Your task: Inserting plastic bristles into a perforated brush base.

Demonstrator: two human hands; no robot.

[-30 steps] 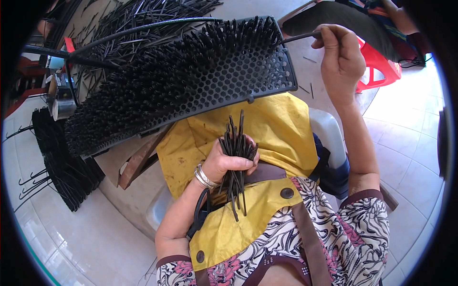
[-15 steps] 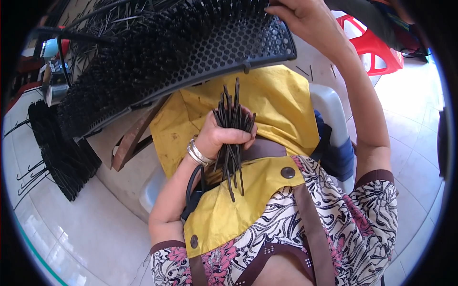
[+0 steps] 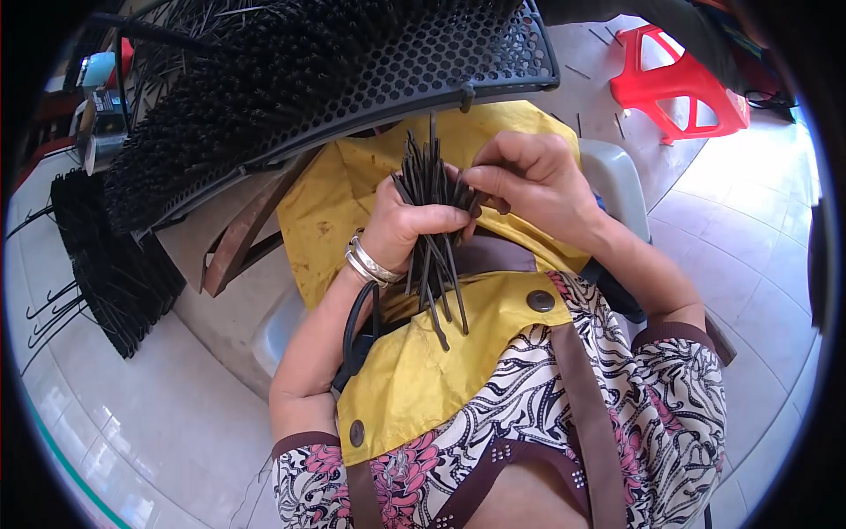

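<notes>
In front of my yellow apron, my left hand (image 3: 414, 220) is closed around a bundle of thin dark sticks (image 3: 432, 264). The sticks fan out a little above the fist and hang below it. My right hand (image 3: 533, 181) is against the bundle's right side, thumb and fingers pinched near the stick tips. What sits in that pinch is too small to make out. Beyond both hands stands a black perforated panel (image 3: 441, 75), its holes largely filled with upright dark sticks (image 3: 256, 97); bare holes show along its near and right parts.
A red plastic stool (image 3: 679, 88) stands at the far right, with a few loose sticks on the tiled floor (image 3: 731, 212) near it. On the left hangs a dense bunch of black hooked pieces (image 3: 115, 264). A brown metal leg (image 3: 256, 225) supports the panel's near side.
My right hand has come down from the panel's right corner to the bundle. The left hand has stayed nearly in place with the sticks.
</notes>
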